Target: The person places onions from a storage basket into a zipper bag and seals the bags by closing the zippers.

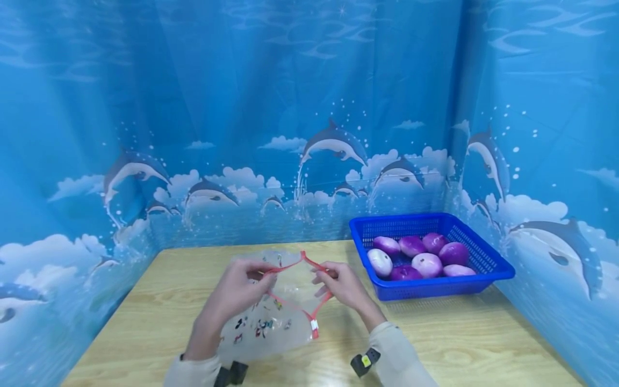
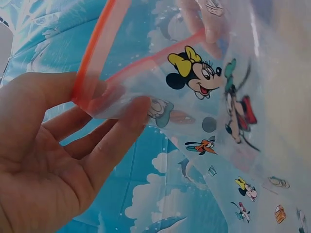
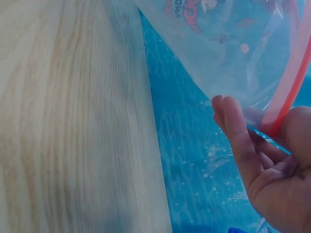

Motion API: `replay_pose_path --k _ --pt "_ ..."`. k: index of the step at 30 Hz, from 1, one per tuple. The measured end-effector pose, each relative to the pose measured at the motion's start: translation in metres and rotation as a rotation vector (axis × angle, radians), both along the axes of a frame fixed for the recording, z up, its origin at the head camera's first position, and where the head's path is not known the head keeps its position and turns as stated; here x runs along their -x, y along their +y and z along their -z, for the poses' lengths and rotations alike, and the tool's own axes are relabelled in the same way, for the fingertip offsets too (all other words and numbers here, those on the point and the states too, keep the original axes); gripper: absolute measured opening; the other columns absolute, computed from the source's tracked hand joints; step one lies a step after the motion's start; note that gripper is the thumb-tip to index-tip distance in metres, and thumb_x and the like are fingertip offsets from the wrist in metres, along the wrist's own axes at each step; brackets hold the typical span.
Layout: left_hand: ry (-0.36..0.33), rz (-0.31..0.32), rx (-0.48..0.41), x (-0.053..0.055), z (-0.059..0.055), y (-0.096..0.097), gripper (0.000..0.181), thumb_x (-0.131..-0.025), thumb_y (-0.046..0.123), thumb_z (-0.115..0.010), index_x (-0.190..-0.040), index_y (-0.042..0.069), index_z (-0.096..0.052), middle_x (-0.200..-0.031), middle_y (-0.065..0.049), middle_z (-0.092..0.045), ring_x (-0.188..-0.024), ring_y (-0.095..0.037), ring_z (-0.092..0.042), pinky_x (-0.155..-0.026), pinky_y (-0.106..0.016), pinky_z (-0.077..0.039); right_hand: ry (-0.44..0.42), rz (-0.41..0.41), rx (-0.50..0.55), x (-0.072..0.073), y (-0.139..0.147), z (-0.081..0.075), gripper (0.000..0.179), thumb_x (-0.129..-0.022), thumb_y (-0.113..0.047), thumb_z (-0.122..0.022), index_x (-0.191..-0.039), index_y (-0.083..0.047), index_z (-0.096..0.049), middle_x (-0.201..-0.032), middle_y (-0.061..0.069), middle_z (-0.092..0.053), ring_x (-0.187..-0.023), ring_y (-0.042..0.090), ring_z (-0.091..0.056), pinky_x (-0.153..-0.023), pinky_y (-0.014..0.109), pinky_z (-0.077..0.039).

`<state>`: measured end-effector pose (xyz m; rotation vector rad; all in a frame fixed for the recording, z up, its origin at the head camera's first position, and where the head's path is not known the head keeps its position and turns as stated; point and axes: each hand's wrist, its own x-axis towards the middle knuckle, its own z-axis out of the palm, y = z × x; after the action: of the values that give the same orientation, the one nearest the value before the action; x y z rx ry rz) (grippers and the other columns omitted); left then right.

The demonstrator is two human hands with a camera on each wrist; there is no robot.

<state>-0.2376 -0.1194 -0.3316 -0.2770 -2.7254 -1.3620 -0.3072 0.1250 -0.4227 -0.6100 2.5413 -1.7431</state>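
A clear zip bag (image 1: 285,336) with cartoon prints and a red zip edge hangs between both hands over the table. Its mouth gapes in a diamond shape, with a white slider (image 1: 314,324) at the near end. My left hand (image 1: 244,287) pinches the left side of the red rim between thumb and fingers, also plain in the left wrist view. On the opposite side my right hand (image 1: 342,285) pinches the other rim, its fingertips (image 3: 232,111) against the clear film. No contents show inside the bag.
To the right stands a blue plastic basket (image 1: 493,269) holding several purple and white onions (image 1: 427,264). The wooden table (image 1: 145,301) has its far edge against a blue dolphin-print curtain (image 1: 271,107), which also runs along both sides.
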Motion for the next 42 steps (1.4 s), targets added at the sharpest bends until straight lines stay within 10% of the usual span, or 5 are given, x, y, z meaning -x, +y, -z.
replay_pose_path --k 24,42 --pt "0.029 -0.093 0.065 0.001 0.0 -0.001 0.022 -0.098 0.016 -0.066 -0.117 0.012 -0.076 -0.111 -0.009 -0.074 -0.089 -0.017 -0.069 -0.079 -0.033 -0.064 -0.051 -0.016 0.049 0.001 0.004 0.0 0.025 -0.105 -0.007 -0.055 -0.119 0.009 -0.067 -0.101 0.037 -0.072 -0.066 0.024 -0.076 -0.059 0.033 -0.066" --pt "-0.032 0.035 -0.014 0.007 0.015 0.007 0.038 -0.079 -0.001 -0.08 -0.115 0.009 -0.075 -0.112 -0.009 -0.074 -0.108 -0.029 -0.073 -0.085 -0.038 -0.066 -0.038 -0.067 0.06 -0.003 0.005 -0.005 0.031 -0.106 -0.01 -0.054 -0.13 0.009 -0.062 -0.106 0.028 -0.075 -0.076 0.03 -0.078 -0.064 0.032 -0.066"
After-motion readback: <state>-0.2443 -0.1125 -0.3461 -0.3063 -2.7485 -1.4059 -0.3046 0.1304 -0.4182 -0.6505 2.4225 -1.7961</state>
